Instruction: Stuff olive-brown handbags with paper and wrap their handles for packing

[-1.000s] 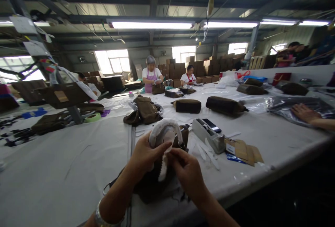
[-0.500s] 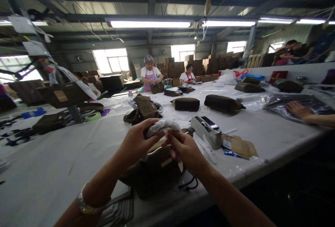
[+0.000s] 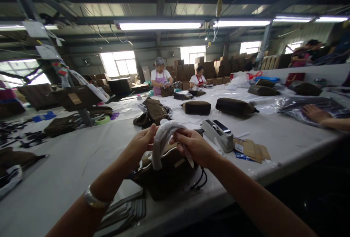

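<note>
A dark olive bag (image 3: pixel 166 178) with an open zipper and a small tan label stands on the table in front of me. Over it arches a strap-like handle wrapped in white paper (image 3: pixel 161 144). My left hand (image 3: pixel 142 144) is closed at the left side of this arch, its thumb up by the wrap and its other fingers partly hidden. Gripping the right part of the wrapped handle, my right hand (image 3: pixel 193 146) has its fingers curled round it. A loose white end hangs below that hand. Black cords (image 3: pixel 201 180) trail from the bag's right side.
Right of the bag are a grey tape dispenser (image 3: pixel 218 136), a phone (image 3: pixel 221 125) and brown paper cards (image 3: pixel 253 149). Further back lie more dark pouches (image 3: pixel 235 107) and a bag (image 3: pixel 155 111). A co-worker's hand (image 3: pixel 315 113) rests on plastic-wrapped goods at right. Other people work behind.
My left hand has moved off the top of the wrapped handle to its left side, and the handle now shows as a tall arch. The right hand stays on its right part.
</note>
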A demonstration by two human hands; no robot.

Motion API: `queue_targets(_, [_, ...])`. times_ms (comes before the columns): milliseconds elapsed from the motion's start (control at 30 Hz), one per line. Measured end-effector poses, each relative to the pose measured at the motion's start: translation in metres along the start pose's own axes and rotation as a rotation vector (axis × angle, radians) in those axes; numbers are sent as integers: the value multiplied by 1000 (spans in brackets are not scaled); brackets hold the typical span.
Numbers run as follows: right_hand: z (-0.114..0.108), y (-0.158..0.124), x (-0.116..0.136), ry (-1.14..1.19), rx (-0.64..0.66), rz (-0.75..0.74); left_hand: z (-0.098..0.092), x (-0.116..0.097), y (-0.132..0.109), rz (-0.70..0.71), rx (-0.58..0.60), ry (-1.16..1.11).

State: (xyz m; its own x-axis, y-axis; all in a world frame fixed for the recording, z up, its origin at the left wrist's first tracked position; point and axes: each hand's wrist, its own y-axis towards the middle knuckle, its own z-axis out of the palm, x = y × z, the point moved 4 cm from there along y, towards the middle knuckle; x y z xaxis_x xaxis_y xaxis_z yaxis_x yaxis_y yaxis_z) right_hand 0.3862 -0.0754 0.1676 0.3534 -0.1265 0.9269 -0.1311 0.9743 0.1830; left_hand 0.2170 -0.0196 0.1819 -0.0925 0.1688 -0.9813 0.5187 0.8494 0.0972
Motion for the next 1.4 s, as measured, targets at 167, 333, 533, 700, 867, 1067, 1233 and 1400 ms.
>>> queue_targets(167, [-2,-1,13,-144,22,72,8,-24,16,81,-18,35])
queue_targets(333, [-3,0,24,-223,30,150,14,-50,8,352,-109,349])
queue_targets(533, [-2,-8,44,-376,65,224,28,-64,-14,714,-315,884])
queue_targets(700, [-8,-26,81,-506,-17,44,12,-57,0,504,-301,486])
queue_targets(867, [-7,-22,83,-268,34,-43,17,-62,6,385,-177,243])
queue_targets(1067, [1,-14,74,-519,-23,-310,18,-68,5,390,-181,161])
queue_targets(1233, [9,-12,70,-633,-160,-422,16,-71,5,438,-217,108])
queue_targets(1400, [7,-4,60,-562,-157,-285,20,-77,-3,595,-303,260])
